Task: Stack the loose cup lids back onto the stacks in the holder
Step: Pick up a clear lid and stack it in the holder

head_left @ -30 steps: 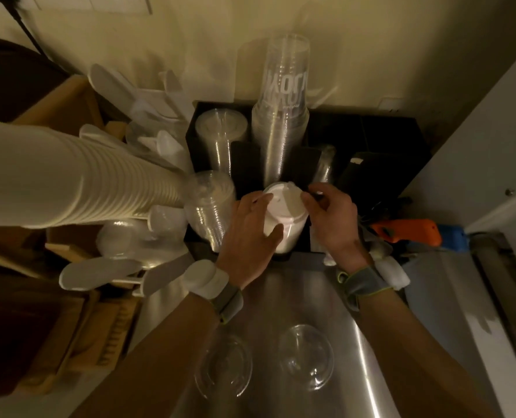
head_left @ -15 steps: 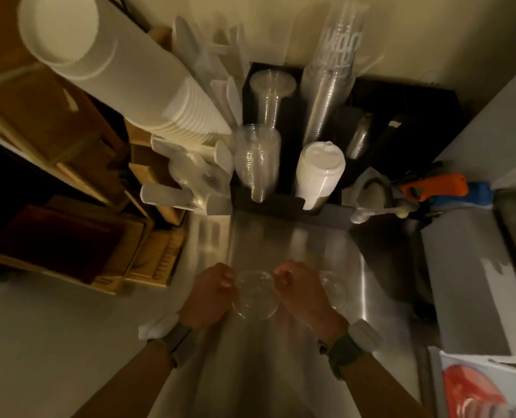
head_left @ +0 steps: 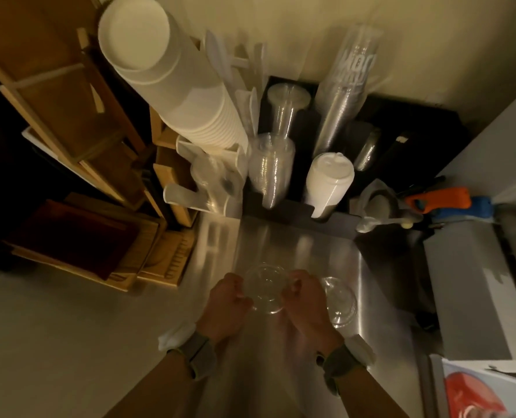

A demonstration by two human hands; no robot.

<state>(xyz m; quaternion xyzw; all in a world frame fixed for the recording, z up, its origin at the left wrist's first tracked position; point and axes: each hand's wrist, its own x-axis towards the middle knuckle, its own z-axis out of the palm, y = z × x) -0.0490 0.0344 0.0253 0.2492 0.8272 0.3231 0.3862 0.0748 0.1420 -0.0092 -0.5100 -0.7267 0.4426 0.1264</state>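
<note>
A clear dome lid [head_left: 265,289] is pinched between my left hand [head_left: 228,304] on its left rim and my right hand [head_left: 305,303] on its right rim, just above the steel counter [head_left: 296,242]. A second clear dome lid [head_left: 341,303] lies on the counter right of my right hand. The black holder [head_left: 407,140] stands against the wall, holding a white lid stack [head_left: 329,181], a clear lid stack [head_left: 270,168], another clear lid stack [head_left: 287,107] behind it and a tall clear cup stack [head_left: 345,95].
A tall stack of white cups [head_left: 172,79] leans in from the upper left over a clear dispenser [head_left: 208,179]. Wooden trays [head_left: 78,182] fill the left side. An orange and blue tool [head_left: 444,200] and a white box [head_left: 468,285] sit to the right.
My hands left the white lid stack in the holder and came down to the counter, closing on the left clear dome lid. The camera view pulled back and tilted.
</note>
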